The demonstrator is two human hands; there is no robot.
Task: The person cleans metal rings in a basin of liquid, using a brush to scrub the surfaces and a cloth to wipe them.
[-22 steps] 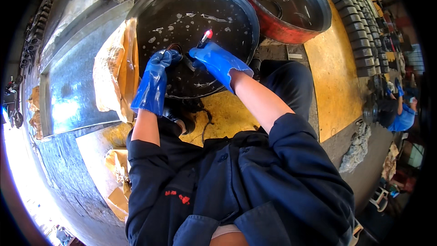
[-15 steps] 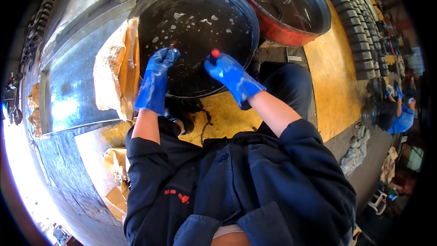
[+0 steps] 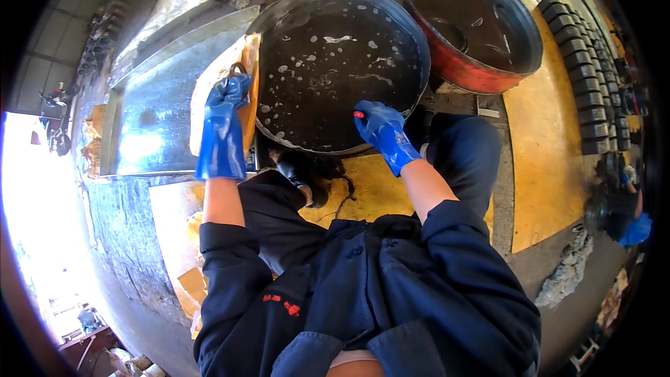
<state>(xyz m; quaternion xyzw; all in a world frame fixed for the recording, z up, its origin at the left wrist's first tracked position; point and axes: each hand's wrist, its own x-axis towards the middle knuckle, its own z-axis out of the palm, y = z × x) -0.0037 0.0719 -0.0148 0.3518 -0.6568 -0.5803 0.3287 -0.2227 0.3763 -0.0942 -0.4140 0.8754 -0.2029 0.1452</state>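
Note:
My left hand (image 3: 225, 108), in a wet blue rubber glove, is closed on a small dark ring (image 3: 239, 68) whose curved edge shows above the fingers. It is over the brown paper sheet (image 3: 252, 101) at the left side of a round black tub (image 3: 421, 49). Dark liquid with pale foam spots (image 3: 335, 84) fills the tub. My right hand (image 3: 382, 129), gloved alike, is a fist above the tub's near right rim. Around a red-ended handle (image 3: 359, 114) its fingers are wrapped; the rest of that tool is hidden.
A red tub (image 3: 464, 73) of dark liquid stands beyond the black one, at the right. Left of the paper lies a shallow metal tray (image 3: 150, 122). Rows of dark blocks (image 3: 576, 63) line the far right. Another person in blue (image 3: 635, 229) is at the right edge.
My left hand has moved left from over the liquid to the paper, carrying the ring. The right hand has come back toward the tub's near right rim. The view has shifted.

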